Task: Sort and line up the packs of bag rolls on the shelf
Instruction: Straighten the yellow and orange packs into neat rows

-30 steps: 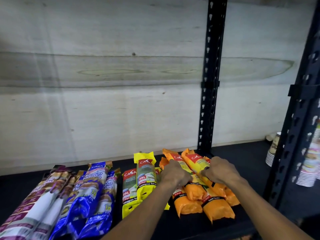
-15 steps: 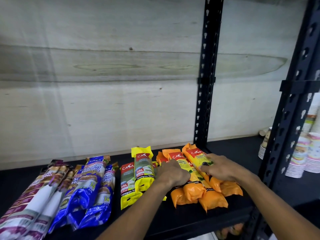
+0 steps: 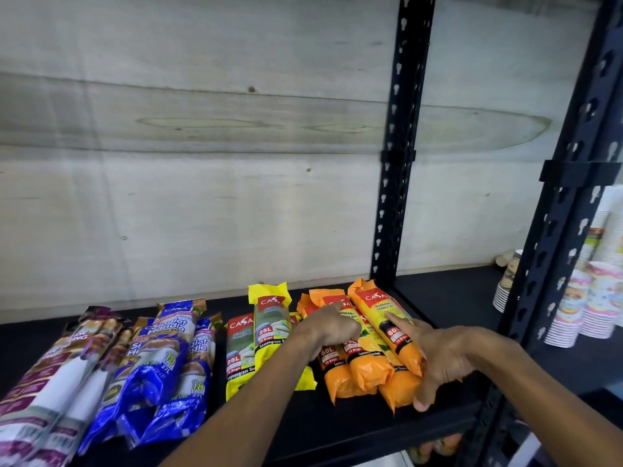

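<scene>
Several orange packs of bag rolls [image 3: 367,365] lie bunched at the right end of the black shelf [image 3: 337,423]. My left hand [image 3: 325,330] rests on their left side, fingers curled and index finger stretched out over a pack. My right hand [image 3: 438,360] cups their right side, index finger on the top pack and thumb at its front end. Left of them lie yellow packs [image 3: 269,332], then blue packs [image 3: 161,365], then purple-and-white packs [image 3: 54,382], all pointing front to back.
A black slotted upright [image 3: 397,163] stands right behind the orange packs, and another post [image 3: 569,203] at the front right. Stacks of paper cups [image 3: 580,308] fill the neighbouring bay. A pale board wall [image 3: 202,163] closes the back.
My right hand has slid from the top of the orange packs to their right side and front end. My left index finger has stretched out. The orange packs now lie closer together.
</scene>
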